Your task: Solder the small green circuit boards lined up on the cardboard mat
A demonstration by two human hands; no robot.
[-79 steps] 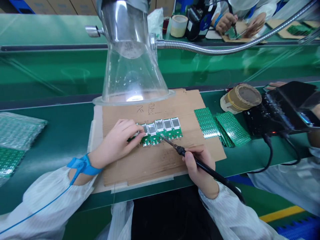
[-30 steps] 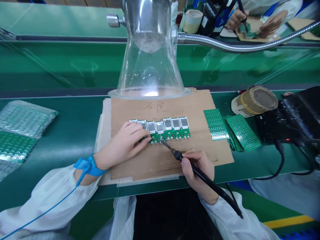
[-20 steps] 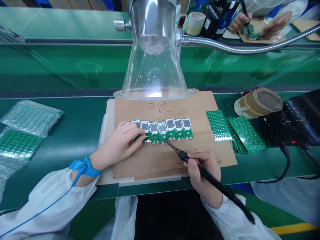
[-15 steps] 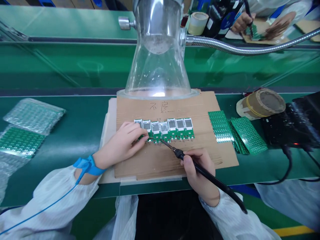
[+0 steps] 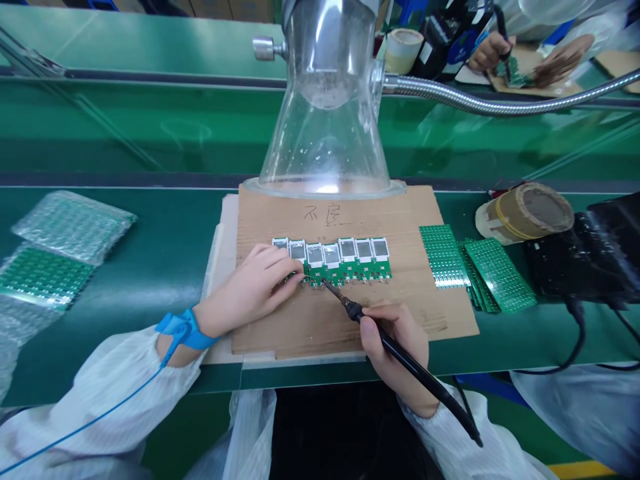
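Where cardboard (image 5: 310, 327) reads “不良” (handwritten), boards (image 5: 353, 270), soldering-iron (image 5: 420, 375)

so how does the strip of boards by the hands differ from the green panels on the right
The strip of boards carries pale-framed squares in a row; the green panels show rows of small shiny dots.
The strip lies across the cardboard; the green panels partly overlap, some on the table.
The strip has the left hand at one end; the green panels have none.
Both look green.
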